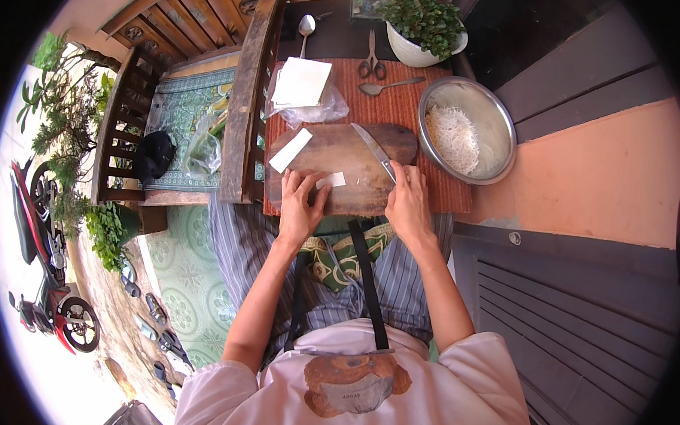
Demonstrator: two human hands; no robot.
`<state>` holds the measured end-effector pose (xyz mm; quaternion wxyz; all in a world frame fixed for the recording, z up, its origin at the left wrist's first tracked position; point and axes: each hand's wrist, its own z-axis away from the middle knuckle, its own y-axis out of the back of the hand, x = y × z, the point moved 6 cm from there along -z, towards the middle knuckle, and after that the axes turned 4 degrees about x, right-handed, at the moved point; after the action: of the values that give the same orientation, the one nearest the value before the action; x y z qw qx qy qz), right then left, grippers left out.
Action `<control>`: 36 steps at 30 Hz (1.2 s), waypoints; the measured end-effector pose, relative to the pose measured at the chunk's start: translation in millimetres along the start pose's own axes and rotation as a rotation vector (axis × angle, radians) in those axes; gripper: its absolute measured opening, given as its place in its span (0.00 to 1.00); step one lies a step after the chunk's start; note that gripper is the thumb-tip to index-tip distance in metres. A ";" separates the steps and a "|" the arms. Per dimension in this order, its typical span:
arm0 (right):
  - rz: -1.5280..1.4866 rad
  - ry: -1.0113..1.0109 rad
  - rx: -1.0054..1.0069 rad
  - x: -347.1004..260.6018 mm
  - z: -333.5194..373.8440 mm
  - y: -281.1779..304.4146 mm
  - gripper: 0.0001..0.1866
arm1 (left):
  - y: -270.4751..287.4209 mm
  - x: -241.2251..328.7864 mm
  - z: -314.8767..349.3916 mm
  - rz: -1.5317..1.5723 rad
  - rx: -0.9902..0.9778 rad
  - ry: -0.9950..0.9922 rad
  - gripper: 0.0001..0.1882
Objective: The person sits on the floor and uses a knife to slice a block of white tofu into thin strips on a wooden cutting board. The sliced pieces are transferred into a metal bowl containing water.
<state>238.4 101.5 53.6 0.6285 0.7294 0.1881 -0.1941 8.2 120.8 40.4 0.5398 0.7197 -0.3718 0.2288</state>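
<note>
My right hand (409, 202) is wrapped round the handle of a kitchen knife (371, 145), whose blade points away and to the left over the wooden cutting board (357, 157). My left hand (300, 211) rests at the board's near left, its bent fingertips and thumb at the left end of a small white flat piece (334, 180). A longer white strip (290, 150) lies slantwise beyond those fingers, apart from them. Tiny white bits sit on the board between my hands. Behind the board is a stack of white square sheets (302, 82) on a clear plastic bag (329, 107).
A steel bowl (505, 143) of white shreds stands right of the board. Beyond are scissors (371, 58), one spoon (391, 85) on the orange mat (360, 71), another spoon (306, 31) and a potted plant (421, 28). A wooden bench (247, 97) adjoins on the left.
</note>
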 end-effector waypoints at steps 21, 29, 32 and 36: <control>-0.185 -0.250 -0.208 -40.4 79.5 16.0 0.14 | -17.6 14.8 19.2 -0.047 0.022 -0.181 0.19; -0.033 -0.357 -0.316 -41.6 62.8 29.2 0.16 | -20.9 20.8 22.0 -0.202 0.020 -0.276 0.22; -0.001 -0.317 -0.343 -52.0 61.6 26.6 0.17 | -22.6 19.3 23.5 -0.227 0.054 -0.302 0.24; 0.018 -0.303 -0.340 -60.0 60.4 20.1 0.17 | -24.3 20.2 23.9 -0.260 0.081 -0.308 0.26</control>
<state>194.8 37.1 93.6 0.7652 0.5770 0.1148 -0.2613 38.0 95.8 32.9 0.4721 0.8094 -0.3442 0.0591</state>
